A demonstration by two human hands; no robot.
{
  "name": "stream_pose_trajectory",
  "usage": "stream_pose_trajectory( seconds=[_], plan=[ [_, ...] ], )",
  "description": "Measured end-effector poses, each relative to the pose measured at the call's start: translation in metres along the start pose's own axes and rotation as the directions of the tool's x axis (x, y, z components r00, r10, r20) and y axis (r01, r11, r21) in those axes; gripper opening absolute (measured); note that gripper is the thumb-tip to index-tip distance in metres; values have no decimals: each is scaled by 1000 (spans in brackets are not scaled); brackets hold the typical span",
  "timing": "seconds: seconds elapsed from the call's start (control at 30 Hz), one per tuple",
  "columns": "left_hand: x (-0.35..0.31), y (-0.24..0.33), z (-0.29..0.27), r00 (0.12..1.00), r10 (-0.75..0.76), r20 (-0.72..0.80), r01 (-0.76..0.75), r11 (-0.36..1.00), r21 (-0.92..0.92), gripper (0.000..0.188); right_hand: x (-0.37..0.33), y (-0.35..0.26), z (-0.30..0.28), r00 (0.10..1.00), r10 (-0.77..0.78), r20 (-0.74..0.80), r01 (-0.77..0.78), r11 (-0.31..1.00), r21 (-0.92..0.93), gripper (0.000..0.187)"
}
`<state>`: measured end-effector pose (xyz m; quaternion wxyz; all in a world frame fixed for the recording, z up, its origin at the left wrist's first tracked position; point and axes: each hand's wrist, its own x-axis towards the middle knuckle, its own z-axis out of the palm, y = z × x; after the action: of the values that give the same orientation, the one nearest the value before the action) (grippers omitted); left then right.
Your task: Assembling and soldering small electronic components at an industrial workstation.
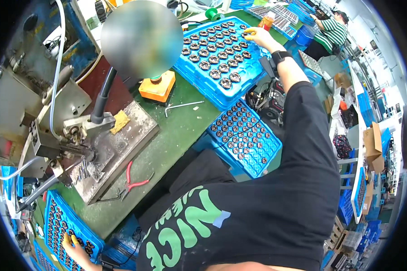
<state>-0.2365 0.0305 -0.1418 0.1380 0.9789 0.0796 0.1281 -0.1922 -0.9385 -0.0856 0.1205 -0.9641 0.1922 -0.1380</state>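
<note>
My right hand (260, 39) reaches to the far right corner of a blue tray (251, 77) that carries rows of small round metal parts (213, 59). Yellow covers sit on its fingertips, which are pinched together on a dark round metal part (244, 36) at the tray's edge. At the lower left, my left hand (77, 254) is over another blue tray (93, 238) filled with similar parts. Its yellow-covered fingertips are drawn close together down among the parts; what lies between them is hidden.
A bench press (83, 131) with black-gripped levers stands left on the green bench (176, 131). Red-handled pliers (133, 180), a hex key (183, 106) and an orange box (157, 87) lie around it. A lower blue tray (271, 151) holds more parts. Another person (332, 34) works far right.
</note>
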Motion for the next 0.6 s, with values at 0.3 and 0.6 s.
stream_pose_trajectory(
  seconds=[0.3,0.6],
  plan=[
    [11,-7,16,998,44,-37,-45,999,-24,37,3,17,-1,995,57,83,-68,988,139,49],
    [10,13,4,969,238,-61,-236,971,28,24,-109,-116,-34,936,-163,-313,295,847,443,30]
  ],
)
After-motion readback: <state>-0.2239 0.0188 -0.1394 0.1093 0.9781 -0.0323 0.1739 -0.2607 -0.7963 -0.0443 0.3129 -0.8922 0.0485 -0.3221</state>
